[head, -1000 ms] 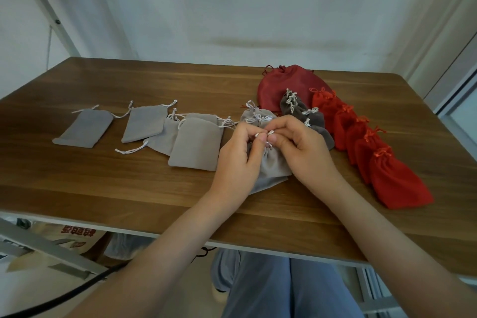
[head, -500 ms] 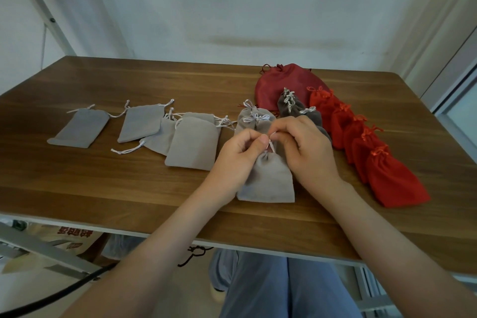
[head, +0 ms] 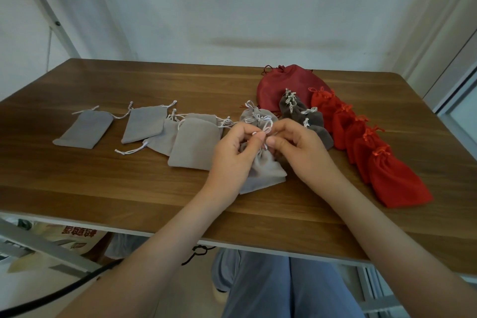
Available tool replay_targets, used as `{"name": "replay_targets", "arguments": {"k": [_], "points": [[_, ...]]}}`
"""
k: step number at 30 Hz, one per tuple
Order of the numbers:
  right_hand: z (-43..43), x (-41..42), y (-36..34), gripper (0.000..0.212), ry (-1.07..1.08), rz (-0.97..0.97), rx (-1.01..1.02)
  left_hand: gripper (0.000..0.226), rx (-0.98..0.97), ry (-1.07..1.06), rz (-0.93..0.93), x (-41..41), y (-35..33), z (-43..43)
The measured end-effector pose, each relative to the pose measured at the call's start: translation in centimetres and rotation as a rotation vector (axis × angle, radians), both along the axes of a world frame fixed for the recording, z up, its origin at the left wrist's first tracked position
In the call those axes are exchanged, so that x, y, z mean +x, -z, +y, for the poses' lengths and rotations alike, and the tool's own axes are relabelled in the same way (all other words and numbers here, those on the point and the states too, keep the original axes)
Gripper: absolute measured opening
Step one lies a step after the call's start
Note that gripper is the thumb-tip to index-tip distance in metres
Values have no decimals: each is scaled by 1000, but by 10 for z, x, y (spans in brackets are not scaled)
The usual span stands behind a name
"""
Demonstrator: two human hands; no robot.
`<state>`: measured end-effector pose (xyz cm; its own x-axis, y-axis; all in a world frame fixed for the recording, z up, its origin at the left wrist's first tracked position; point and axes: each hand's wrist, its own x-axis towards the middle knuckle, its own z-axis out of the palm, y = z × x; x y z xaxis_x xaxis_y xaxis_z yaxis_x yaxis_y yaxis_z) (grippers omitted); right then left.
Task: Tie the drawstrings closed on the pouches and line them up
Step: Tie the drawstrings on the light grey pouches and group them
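Counts off my feed first. One held pouch (head: pixel 265 173), light grey, sits at the centre of the table (head: pixel 103 188) toward the front edge. Its neck is gathered and its lower end lies on the wood. Left hand (head: pixel 231 155): fingers curled, thumb and forefinger pinching the white drawstring (head: pixel 255 133) at the neck. Right hand (head: pixel 302 148): also curled, pinching the same cord just beside the left fingertips, so the hands nearly touch.

To the left are the flat untied pouches (head: pixel 84 128). I count four for sure: one alone at far left and three overlapping. There may be a fifth edge under the nearest one; cannot tell. They are rectangular, matte and velvety light grey, with white cords loose at the mouths.

Behind the hands are the tied light grey pouches (head: pixel 258 115). Two bows show, so probably two, overlapped. The dark grey tied pouches (head: pixel 316 121) make three or four in a shingled row with white bows; exact count unclear. The red tied pouches (head: pixel 395 183) show five bows, so five, shingled from back to front right in bright soft fabric with red cords. One big dark red pouch (head: pixel 284 82) at the back is rounded with a smoother sheen.

The table top is brown wood grain with a pale edge. Below it I see a printed bag (head: pixel 74 235) and a black cable (head: pixel 51 294).
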<state>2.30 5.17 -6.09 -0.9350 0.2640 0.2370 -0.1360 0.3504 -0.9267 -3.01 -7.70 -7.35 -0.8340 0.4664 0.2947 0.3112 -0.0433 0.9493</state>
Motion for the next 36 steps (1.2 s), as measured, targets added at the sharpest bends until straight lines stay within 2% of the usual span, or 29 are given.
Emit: {"name": "replay_targets", "arguments": {"k": [8, 13, 16, 20, 22, 24, 27, 30, 33, 36], "points": [[3, -1, 3, 5, -102, -76, -106, 18, 4, -48, 62, 4, -2, -1], [1, 0, 0, 8, -107, -76, -169, 19, 45, -52, 15, 1, -4, -2], [4, 1, -1, 14, -167, -130, -278, 15, 79, -32, -119, -1, -7, -2], [7, 0, -1, 14, -228, -185, -395, 16, 146, 115, -444, -2, -14, -4], [9, 0, -1, 19, -251, -206, -435, 13, 116, 161, -483, -4, -16, -4], [9, 1, -1, 20, -282, -219, -479, 15, 84, 182, -467, -5, -16, -4], [11, 0, 2, 23, -284, -240, -535, 18, 24, 196, -346, -8, -14, -7], [11, -2, 6, 12, -295, -265, -525, 17, -76, 222, -212, -12, -15, -14], [11, -3, 9, 13, -286, -255, -520, 12, -161, 232, -110, -17, -17, -19], [10, -4, 11, 16, -303, -255, -486, 8, -333, 205, 57, -22, -25, -21]]}}
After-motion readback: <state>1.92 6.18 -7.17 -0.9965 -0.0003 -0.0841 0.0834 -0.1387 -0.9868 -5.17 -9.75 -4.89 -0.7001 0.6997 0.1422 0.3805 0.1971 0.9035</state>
